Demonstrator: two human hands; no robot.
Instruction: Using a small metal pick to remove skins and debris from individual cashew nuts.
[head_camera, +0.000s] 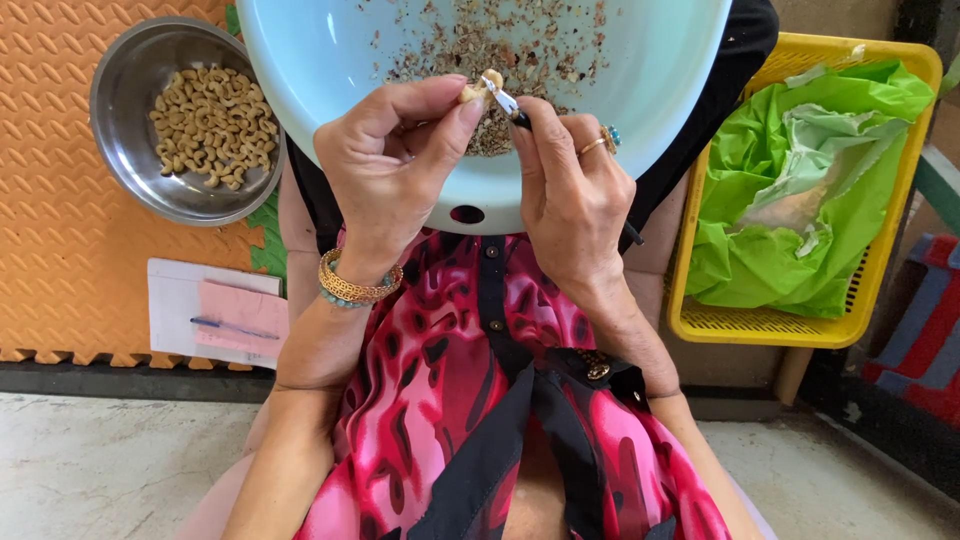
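Floor: pale concrete (100, 470) runs along the bottom of the view, with an orange foam mat (60, 250) laid over it at the left.
Garment: a pink, red and black patterned top (450, 400) fills the lower centre, on the person's lap and body.
Blue basin: a large light-blue basin (320, 60) rests on the lap at top centre; its floor carries a scatter of brown skin flakes and crumbs (480, 45).
Yellow crate: a yellow plastic crate (780, 325) stands at the right, just beside the lap, lined with a crumpled green plastic bag (800, 170).
Steel bowl: a round steel bowl (125, 160) sits on the mat at upper left, apart from the basin, holding a heap of pale peeled cashew kernels (212, 125).
Papers: a white sheet with a pink slip (240, 315) and a blue pen (232, 327) lies on the mat below the bowl.
Left hand: the left hand (385, 165) hangs over the basin, thumb and forefinger pinched together on a cashew nut (484, 86); a gold bangle (352, 287) circles the wrist.
Right hand: the right hand (570, 190) is closed around a small knife (510, 106), fingers wrapped on its dark handle, and wears a ring (603, 140).
Knife: its short blade touches the nut.
Nut: held above the basin's crumbs, between the two hands.
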